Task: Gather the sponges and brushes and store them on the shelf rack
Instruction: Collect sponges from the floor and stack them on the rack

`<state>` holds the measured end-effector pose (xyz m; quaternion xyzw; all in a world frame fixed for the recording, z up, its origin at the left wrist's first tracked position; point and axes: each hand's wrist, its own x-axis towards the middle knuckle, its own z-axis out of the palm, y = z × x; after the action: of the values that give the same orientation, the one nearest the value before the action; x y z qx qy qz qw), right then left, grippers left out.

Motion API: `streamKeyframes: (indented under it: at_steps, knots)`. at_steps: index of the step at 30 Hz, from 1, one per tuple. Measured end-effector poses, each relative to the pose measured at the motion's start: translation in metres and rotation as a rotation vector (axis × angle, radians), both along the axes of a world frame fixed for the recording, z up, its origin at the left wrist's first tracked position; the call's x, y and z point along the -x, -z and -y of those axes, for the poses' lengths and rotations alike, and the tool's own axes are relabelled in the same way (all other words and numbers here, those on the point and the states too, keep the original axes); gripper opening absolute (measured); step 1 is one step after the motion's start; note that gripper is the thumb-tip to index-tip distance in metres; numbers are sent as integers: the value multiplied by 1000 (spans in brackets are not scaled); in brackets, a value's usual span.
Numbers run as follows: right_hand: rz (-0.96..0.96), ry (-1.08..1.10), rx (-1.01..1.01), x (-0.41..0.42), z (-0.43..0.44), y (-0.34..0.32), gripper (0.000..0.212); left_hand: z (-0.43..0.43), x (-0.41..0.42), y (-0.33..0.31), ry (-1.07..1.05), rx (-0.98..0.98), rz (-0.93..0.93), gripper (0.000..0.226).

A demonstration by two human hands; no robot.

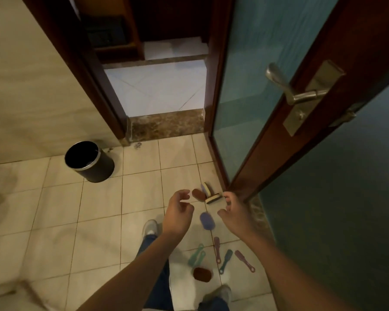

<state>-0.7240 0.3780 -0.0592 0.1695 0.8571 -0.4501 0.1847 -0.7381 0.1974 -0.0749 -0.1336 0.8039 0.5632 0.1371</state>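
Fingers [229,197] half-open, just beside layered sponge [213,199]

1. The left forearm [130,279] and right forearm [279,263] are bare along their whole visible length, from the near edge of the view up to the wrists.
2. The left hand [177,213] and right hand [235,213] are bare as well.
3. Both legs are in blue denim jeans [160,297]. The cloth is a mid, slightly faded blue and bunches in soft creases at the left ankle.
4. The left shoe [149,227] is a pale grey-white sneaker with a rounded toe.
5. The right shoe [224,292], nearer and further right, is the same pale colour, its heel under the jeans hem. Laces and markings are too blurred to make out.
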Motion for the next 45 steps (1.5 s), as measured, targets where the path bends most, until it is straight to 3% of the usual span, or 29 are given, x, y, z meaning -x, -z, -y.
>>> streamKeyframes:
  at_steps: [5, 9, 14, 22, 30, 40, 45]
  knots:
    - [40, 162, 30, 50, 31, 25, 37, 25, 76, 15, 202, 20, -7, 44]
    - [123, 338, 88, 86, 66, 51, 52, 57, 145, 36, 367, 41, 52, 43]
    - [171, 536, 111, 124, 92, 87, 52, 87, 214, 65, 557, 139, 66, 43]
    - [251, 681, 103, 165, 67, 174, 55, 71, 264, 157, 678, 96, 185, 46]
    - [332, 625, 75, 190, 31, 333, 57, 25, 270, 304, 735, 105, 300, 48]
    - [398, 452, -12, 211, -11, 550, 75, -33, 290, 524, 842, 222, 205, 56]
    - [480, 363, -134, 221, -26, 634, 84, -61, 307, 613, 1011, 439, 140, 75]
